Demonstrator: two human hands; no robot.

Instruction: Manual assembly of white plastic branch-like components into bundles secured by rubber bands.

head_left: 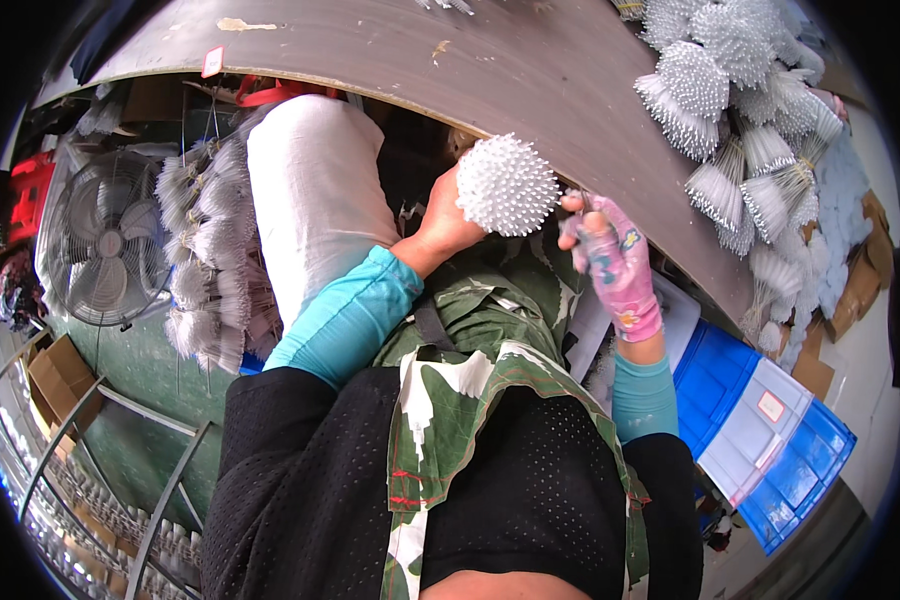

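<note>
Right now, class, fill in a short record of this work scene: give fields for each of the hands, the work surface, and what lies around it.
left hand: bare left hand holds a white spiky ball
right hand: right hand in a pink flowered glove, fingers pinched beside the ball; what they pinch is too small to tell
surface: brown curved table
on table: heap of white bristle bundles
left side: white sack, electric fan
right side: blue crate

Black mesh top, turquoise undersleeves, leaf-print apron, pink floral glove on right hand (pixel 610 255)
</note>
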